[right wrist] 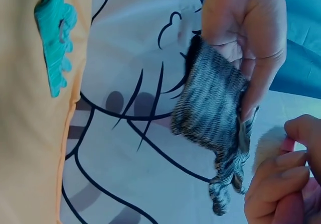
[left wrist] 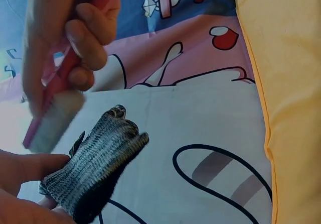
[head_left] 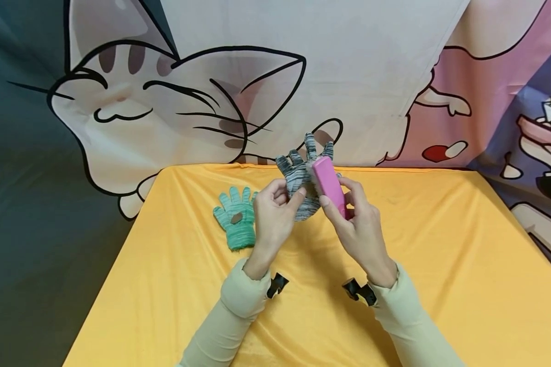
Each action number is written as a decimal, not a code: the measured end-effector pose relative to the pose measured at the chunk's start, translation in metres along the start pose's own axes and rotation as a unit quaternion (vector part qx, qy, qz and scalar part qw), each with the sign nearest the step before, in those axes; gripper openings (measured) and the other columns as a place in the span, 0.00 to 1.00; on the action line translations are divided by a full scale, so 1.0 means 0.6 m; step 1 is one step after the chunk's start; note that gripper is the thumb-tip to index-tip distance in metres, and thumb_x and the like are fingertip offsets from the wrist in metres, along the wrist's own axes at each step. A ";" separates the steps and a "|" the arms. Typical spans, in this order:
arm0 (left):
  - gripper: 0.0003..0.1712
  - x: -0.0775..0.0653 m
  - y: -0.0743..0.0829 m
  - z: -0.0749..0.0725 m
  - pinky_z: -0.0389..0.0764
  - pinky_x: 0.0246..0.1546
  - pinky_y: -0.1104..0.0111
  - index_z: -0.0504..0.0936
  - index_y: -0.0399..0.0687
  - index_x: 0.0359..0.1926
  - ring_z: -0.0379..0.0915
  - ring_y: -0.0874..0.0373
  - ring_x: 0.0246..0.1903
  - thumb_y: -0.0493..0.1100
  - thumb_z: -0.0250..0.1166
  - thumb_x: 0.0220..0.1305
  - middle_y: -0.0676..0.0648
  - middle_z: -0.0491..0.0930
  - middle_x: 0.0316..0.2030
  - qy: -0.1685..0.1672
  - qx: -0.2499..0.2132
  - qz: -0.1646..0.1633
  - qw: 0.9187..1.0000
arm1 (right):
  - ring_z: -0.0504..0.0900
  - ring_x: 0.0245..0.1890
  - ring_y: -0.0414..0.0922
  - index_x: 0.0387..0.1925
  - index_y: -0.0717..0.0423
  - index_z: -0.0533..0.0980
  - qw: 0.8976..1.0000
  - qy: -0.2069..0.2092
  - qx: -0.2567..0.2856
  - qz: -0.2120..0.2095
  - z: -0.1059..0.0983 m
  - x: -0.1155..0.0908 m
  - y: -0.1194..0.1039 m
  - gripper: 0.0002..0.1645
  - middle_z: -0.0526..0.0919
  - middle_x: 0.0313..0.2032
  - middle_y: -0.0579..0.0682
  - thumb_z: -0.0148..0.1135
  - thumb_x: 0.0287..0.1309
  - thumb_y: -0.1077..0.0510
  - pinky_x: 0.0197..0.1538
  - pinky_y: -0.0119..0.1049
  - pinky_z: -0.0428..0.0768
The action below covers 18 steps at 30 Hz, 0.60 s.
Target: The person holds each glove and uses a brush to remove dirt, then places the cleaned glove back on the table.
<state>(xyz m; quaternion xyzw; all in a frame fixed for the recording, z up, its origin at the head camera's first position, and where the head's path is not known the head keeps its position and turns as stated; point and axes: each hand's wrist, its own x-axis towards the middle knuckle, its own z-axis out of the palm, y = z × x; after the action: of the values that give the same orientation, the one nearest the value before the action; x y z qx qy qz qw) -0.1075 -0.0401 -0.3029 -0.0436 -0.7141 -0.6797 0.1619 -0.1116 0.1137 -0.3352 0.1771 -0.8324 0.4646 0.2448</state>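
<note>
A grey-and-black striped knit glove (head_left: 296, 176) hangs above the table, its fingers pointing up and away. My left hand (head_left: 275, 216) pinches it near the palm, thumb on the near side. In the right hand (head_left: 362, 232) is a pink brush (head_left: 329, 183), gripped by its handle. Its pale bristles (left wrist: 57, 121) face the glove; a small gap shows between them in the right wrist view. A small dark piece (left wrist: 77, 143) stands out from the glove's face. The green knit glove (head_left: 239, 237) lies flat left of my left hand, with a brown patch (head_left: 236, 218) on it.
A yellow cloth (head_left: 441, 244) covers the table, with its far edge just beyond the hands. Behind it hangs a backdrop (head_left: 358, 66) printed with cartoon animals. Black camera mounts (head_left: 277, 285) sit at both wrists.
</note>
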 end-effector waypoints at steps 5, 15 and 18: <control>0.08 -0.004 -0.003 0.005 0.80 0.25 0.63 0.79 0.29 0.37 0.81 0.46 0.29 0.32 0.63 0.56 0.35 0.82 0.29 -0.019 -0.019 -0.006 1.000 | 0.69 0.13 0.36 0.55 0.55 0.68 0.999 0.002 0.003 -0.035 0.004 -0.002 -0.002 0.25 0.78 0.25 0.50 0.63 0.55 0.59 0.16 0.26 0.69; 0.08 -0.001 -0.008 0.003 0.76 0.24 0.71 0.78 0.27 0.36 0.70 0.58 0.19 0.29 0.63 0.54 0.34 0.78 0.25 -0.034 -0.112 -0.030 0.993 | 0.68 0.13 0.38 0.54 0.58 0.68 0.998 0.003 -0.015 -0.053 0.008 -0.001 0.004 0.25 0.77 0.25 0.51 0.63 0.55 0.58 0.16 0.25 0.68; 0.09 0.004 -0.024 0.003 0.76 0.23 0.71 0.79 0.29 0.37 0.71 0.58 0.18 0.32 0.64 0.55 0.35 0.79 0.25 -0.030 -0.119 -0.033 0.992 | 0.68 0.13 0.37 0.54 0.58 0.68 0.999 -0.001 -0.015 -0.044 0.007 -0.001 0.002 0.25 0.77 0.25 0.51 0.63 0.55 0.57 0.16 0.26 0.69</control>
<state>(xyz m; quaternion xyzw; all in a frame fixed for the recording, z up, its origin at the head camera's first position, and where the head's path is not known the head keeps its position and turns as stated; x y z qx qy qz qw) -0.1141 -0.0398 -0.3161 -0.0594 -0.6336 -0.7633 0.1113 -0.1131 0.1109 -0.3382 0.2102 -0.8311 0.4404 0.2667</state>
